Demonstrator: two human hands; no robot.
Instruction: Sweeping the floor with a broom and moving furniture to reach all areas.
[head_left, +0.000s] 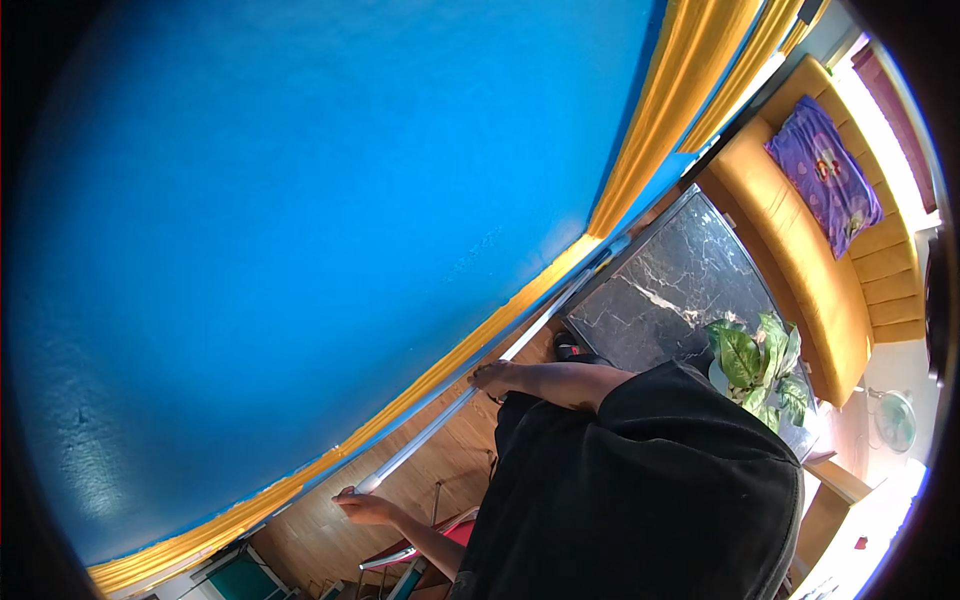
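Note:
A long pale pole slants across the view in front of me. Around its middle my right hand is closed, the wrist bent over it. At the near end, which has a wider white cap, my left hand grips with its fingers. The far end runs down beside the dark table, where a blue and yellow piece shows small; its kind is unclear. Beneath the pole lies a wood-patterned floor. My black shirt covers much of the lower view.
A blue wall with yellow trim runs alongside the pole. Right of it stand a black marble-patterned table, a leafy plant and a yellow sofa with a purple pillow. A red-seated chair is near my left forearm.

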